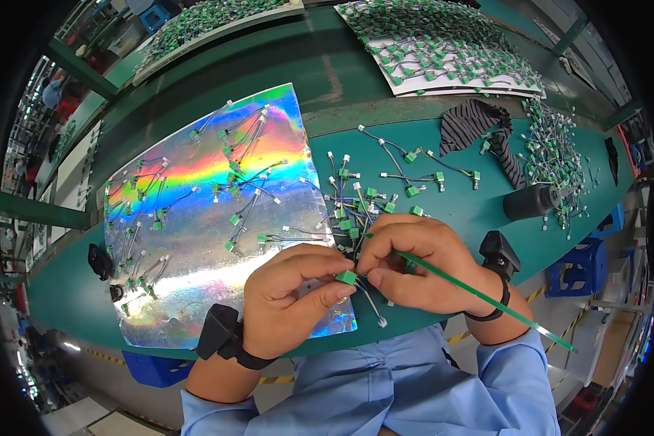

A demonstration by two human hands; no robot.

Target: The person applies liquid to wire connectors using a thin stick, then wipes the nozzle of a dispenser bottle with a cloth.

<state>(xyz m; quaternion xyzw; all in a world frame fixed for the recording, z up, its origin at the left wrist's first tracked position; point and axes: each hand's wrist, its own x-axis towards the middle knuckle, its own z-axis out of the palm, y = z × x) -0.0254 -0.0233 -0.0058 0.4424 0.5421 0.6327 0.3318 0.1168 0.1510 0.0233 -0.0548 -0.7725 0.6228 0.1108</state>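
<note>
Between thumb and forefinger, my left hand (298, 291) pinches a small green connector (346, 277) with short wires that hang toward a white plug (382, 321). My right hand (421, 265) is closed close beside it, its fingertips almost at the connector. A long thin green strip (487, 299) passes through my right hand and sticks out to the lower right, past the wrist. What the right fingertips grip besides the strip is hidden. Under and beyond my hands lies a loose group of green connectors with wires (352, 223).
A shiny rainbow-reflecting sheet (189, 254) with wired connectors covers the left of the green table (414, 324). At right stand a dark bottle (527, 203), a striped cloth (472, 125) and a connector pile (552, 149). Loaded white boards (407, 86) lie beyond. Blue stools (578, 267) are on the floor.
</note>
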